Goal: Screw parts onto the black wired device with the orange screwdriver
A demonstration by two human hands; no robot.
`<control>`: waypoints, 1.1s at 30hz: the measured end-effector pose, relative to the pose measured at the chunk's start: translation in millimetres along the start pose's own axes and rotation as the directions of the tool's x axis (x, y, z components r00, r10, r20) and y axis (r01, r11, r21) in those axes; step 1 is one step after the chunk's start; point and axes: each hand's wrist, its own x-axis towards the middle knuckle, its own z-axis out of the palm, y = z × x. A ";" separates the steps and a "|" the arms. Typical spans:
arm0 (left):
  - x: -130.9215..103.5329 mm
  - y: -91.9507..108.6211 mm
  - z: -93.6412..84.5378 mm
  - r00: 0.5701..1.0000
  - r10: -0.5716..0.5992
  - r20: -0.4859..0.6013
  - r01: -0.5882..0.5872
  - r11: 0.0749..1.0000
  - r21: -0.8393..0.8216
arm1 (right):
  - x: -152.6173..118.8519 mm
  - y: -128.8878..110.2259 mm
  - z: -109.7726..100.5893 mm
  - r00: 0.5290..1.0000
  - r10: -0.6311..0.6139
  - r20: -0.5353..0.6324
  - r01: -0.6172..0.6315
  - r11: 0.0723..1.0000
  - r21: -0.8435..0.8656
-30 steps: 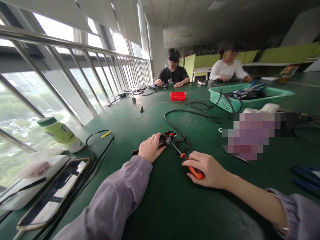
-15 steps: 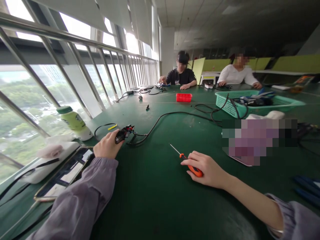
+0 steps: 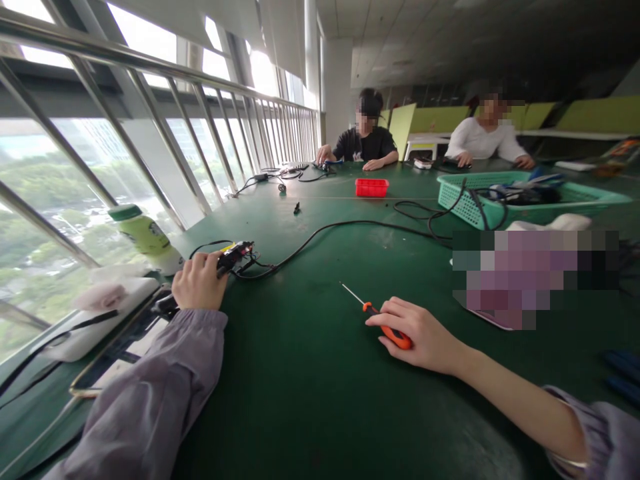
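Observation:
My left hand [image 3: 200, 280] is closed around a small black device [image 3: 234, 259] with exposed wires and bits of red, at the left of the green table. A black cable [image 3: 320, 230] runs from that device across to the right. What exactly the device is, I cannot make out. In my right hand [image 3: 420, 333] is a screwdriver [image 3: 395, 335] with an orange and black handle, held close to the tabletop. Its thin metal shaft points away and to the left, its tip touching nothing but perhaps the table. The fingers of my left hand partly hide the device.
A green bottle [image 3: 145, 237] and a framed flat item [image 3: 125, 353] lie left, by the railing [image 3: 165, 73]. Farther off are a red tray [image 3: 371, 187] and a turquoise basket [image 3: 460, 200] with tools and cables. Two people [image 3: 367, 143] sit at the far side.
My left hand has shifted a little left with the device, which now sits turned differently in the fingers. My right hand keeps its hold on the screwdriver. The view has tilted slightly.

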 end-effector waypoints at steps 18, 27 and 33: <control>-2.6 8.7 -4.6 0.993 0.118 -0.014 -0.119 0.991 -0.067 | 0.9 2.2 1.0 1.000 -0.013 -0.002 0.013 1.000 -0.028; -11.2 16.1 -14.4 0.990 -0.030 -0.139 -0.005 0.969 -0.246 | -0.7 0.3 2.8 0.963 0.016 -0.268 -0.042 0.995 -0.091; -22.4 70.6 -18.6 0.821 0.542 -0.178 -0.567 0.745 -0.350 | 0.5 4.1 2.5 0.877 0.132 -0.462 -0.129 0.991 0.038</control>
